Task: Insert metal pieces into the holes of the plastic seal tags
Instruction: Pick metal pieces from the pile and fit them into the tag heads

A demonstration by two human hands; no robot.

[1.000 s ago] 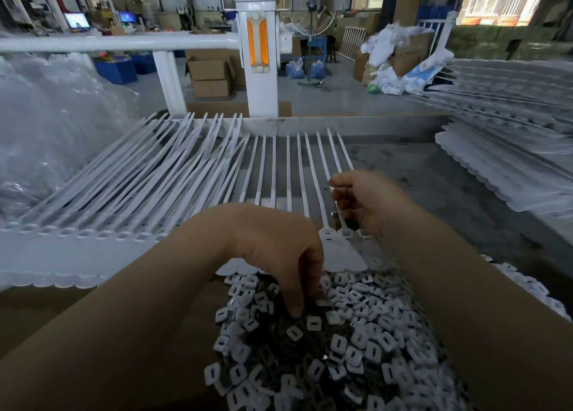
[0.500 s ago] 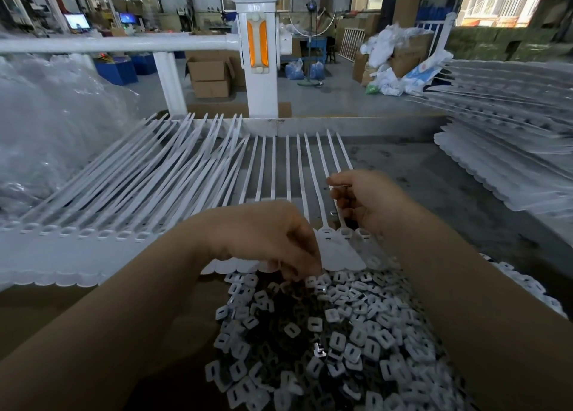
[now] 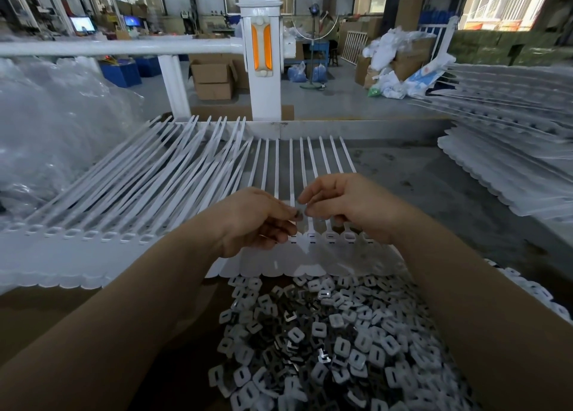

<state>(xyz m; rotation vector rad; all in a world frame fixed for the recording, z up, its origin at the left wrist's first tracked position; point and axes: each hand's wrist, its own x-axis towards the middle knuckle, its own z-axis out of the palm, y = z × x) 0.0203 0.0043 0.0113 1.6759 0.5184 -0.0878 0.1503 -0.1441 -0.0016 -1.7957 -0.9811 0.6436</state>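
Left hand and right hand pinch one metal piece between them just above seal tags, not seated; big pile of pieces below both hands remains.

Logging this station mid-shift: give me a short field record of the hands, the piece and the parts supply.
left hand: raised over the seal tags, pinching a small metal piece at its fingertips
right hand: fingertips meeting that same piece
handover state: cannot tell which hand bears it
seal tags: flat row, straps pointing away
supply: pile of pieces heaped nearest the camera
insertion: not yet done
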